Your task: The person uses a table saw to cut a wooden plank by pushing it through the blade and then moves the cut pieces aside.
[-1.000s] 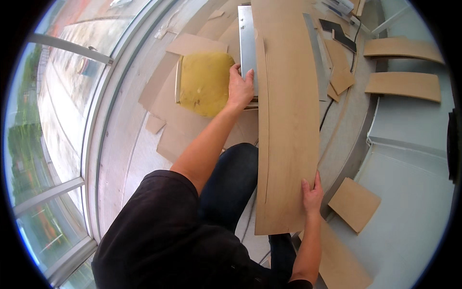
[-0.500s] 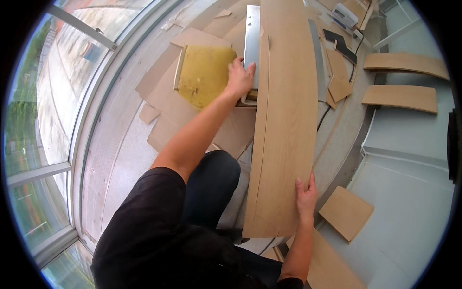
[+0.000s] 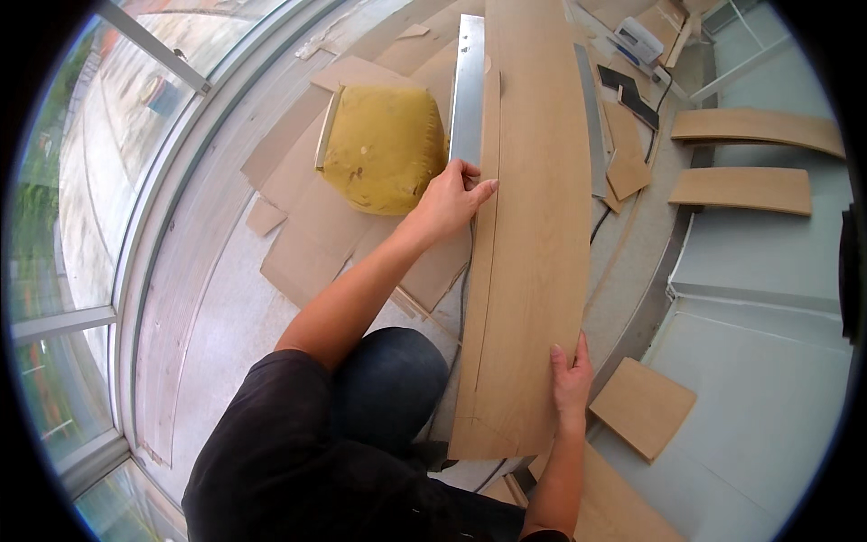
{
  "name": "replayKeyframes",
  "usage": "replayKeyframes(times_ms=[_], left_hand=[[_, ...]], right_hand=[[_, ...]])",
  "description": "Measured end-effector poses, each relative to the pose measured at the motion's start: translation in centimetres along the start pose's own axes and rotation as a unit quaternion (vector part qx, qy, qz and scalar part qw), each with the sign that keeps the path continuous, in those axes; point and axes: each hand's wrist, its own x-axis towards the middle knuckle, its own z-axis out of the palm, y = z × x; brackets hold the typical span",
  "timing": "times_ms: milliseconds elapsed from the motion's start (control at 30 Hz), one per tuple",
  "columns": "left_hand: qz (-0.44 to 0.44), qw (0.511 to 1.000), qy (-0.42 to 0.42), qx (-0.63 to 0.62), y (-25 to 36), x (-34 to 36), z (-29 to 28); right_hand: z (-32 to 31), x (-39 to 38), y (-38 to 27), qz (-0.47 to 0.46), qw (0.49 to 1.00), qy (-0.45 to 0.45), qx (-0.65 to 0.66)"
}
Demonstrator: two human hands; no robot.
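Observation:
A long light wood-grain plank (image 3: 537, 226) runs away from me, with a thin line along its left side and another across its near end. My left hand (image 3: 454, 200) is at the plank's left edge, thumb over the top face and fingers curled at the side. Lower down, my right hand (image 3: 571, 384) grips the right edge, thumb on top and the other fingers mostly hidden beneath. A flat silver metal piece (image 3: 467, 90) lies along the plank's far left side, just beyond my left fingers. What supports the plank is hidden under it.
A stained yellow padded block (image 3: 384, 149) rests on cardboard sheets (image 3: 312, 230) to the left. Glazed window frames (image 3: 126, 316) curve along that side. At right are board offcuts (image 3: 741, 188), a square board piece (image 3: 643, 408), a black cable (image 3: 657, 113) and a white device (image 3: 639, 38).
My left hand has left the silver metal piece and come nearer, onto the plank's left edge. My right hand stays on the right edge. The view has shifted slightly.

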Motion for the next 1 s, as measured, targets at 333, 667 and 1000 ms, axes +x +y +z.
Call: replayKeyframes(times_ms=[333,667,1000], left_hand=[[-0.034,0.996,-0.068,-0.049,-2.8,0.6,2.3],[-0.062,0.98,-0.155,-0.106,-2.2,-1.5,2.1],[-0.069,0.975,-0.178,-0.112,-2.7,-4.3,2.5]], right_hand=[[0.2,-0.7,0.7,-0.015,1.0,0.004,0.003],[-0.3,-2.7,0.8,-0.019,1.0,0.009,-0.016],[-0.9,-5.5,1.1,-0.024,0.999,0.012,-0.039]])
